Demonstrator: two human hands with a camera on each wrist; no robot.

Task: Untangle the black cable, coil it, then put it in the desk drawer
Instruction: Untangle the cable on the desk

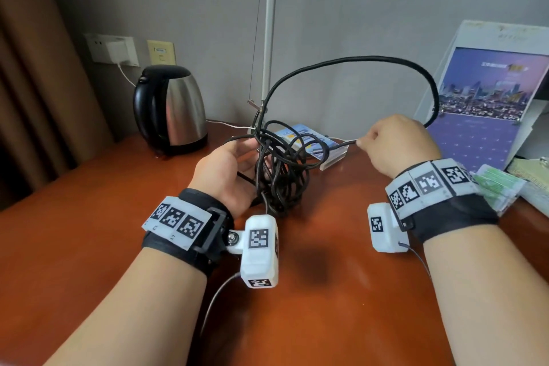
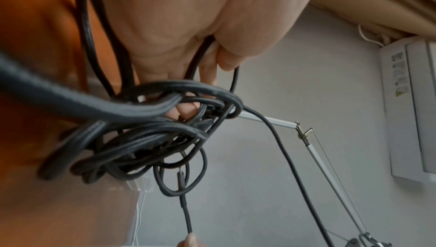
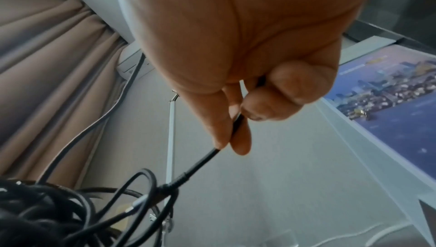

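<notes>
Head view | left hand [image 1: 228,169] fingers grip black cable [image 1: 279,175] tangle | right hand [image 1: 398,145] pinches strand | kettle [image 1: 170,110] behind

Hotel rm: kettle [image 1: 170,108], brochure stand [image 1: 487,92]
</notes>
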